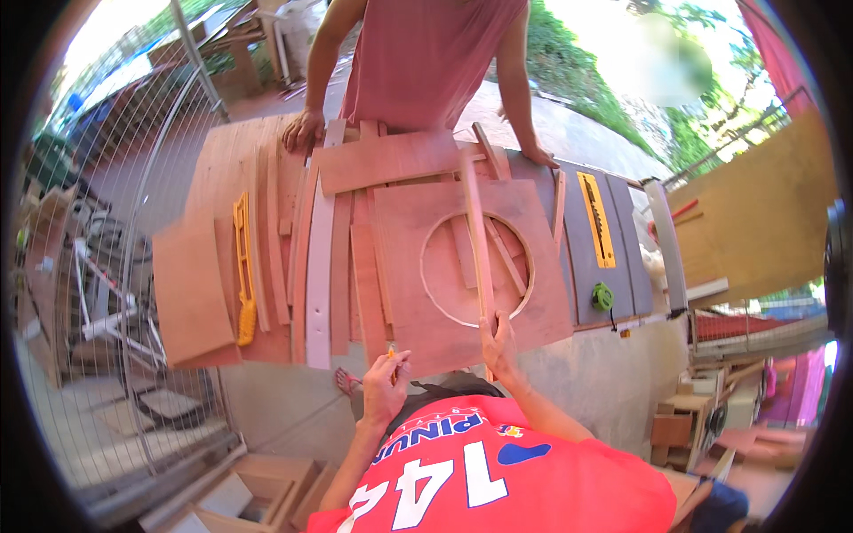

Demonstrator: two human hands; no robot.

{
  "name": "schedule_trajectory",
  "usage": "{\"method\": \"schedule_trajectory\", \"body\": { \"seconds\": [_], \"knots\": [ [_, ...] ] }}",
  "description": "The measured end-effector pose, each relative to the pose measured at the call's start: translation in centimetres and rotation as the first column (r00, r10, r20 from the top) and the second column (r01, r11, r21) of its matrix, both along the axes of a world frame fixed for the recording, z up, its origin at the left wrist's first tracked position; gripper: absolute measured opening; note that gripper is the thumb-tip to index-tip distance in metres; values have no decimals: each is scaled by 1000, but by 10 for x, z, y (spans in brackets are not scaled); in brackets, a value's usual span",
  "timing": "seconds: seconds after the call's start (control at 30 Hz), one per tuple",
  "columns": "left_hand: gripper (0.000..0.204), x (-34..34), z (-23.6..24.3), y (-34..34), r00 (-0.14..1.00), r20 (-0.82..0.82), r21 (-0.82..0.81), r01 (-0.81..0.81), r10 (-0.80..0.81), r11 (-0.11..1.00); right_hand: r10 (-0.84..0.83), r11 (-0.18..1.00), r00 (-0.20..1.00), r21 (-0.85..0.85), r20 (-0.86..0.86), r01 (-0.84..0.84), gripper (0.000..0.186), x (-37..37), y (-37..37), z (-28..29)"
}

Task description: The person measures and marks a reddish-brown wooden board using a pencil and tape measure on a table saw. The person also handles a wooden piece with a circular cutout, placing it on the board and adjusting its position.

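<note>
My left hand (pixel 387 387) is closed around a short yellow pencil (pixel 392 353) at the near edge of the work table. My right hand (pixel 499 347) grips the near end of a long, narrow wooden strip (pixel 474 224). The strip runs away from me across a square plywood panel (pixel 400 258) with a large round hole cut in it. Through the hole, loose wood pieces show underneath. At the far side, a flat board (pixel 387 162) lies across other strips, close to the far end of my strip.
Across the table stands a person in a reddish shirt (pixel 426 62), both hands on the work. Left lie a yellow push stick (pixel 244 275), a pale metal strip (pixel 320 266) and plywood sheets (pixel 191 293). Right are a grey saw table (pixel 622 240), its yellow insert (pixel 595 219) and a green tape measure (pixel 602 297).
</note>
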State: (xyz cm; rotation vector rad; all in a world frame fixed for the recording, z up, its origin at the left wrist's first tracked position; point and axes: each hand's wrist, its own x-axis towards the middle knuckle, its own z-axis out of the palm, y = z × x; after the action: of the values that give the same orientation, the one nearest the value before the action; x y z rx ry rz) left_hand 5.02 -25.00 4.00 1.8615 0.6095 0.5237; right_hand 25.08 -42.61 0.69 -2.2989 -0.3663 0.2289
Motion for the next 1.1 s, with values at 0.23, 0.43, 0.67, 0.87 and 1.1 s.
{"method": "schedule_trajectory", "body": {
  "seconds": [0.23,0.43,0.67,0.87,1.1],
  "knots": [
    [19,62,-2,-141,984,-148,2,-102,101,995,370,887,923,-334,105,-318,49,70,-62,-1],
    [25,75,-23,-223,930,-274,-167,-298,246,940,521,851,839,-172,158,-496,45,172,-24,-9],
    [44,115,-61,-264,874,-291,-800,-446,390,401,498,863,777,-140,384,-485,55,337,125,-26],
    [46,148,-56,-265,805,-334,-732,-549,490,402,581,811,808,-154,100,-564,66,376,170,-35],
    [43,146,-48,-274,783,-295,-672,-577,548,463,626,775,779,87,28,-626,70,385,168,-55]
  ]
}}
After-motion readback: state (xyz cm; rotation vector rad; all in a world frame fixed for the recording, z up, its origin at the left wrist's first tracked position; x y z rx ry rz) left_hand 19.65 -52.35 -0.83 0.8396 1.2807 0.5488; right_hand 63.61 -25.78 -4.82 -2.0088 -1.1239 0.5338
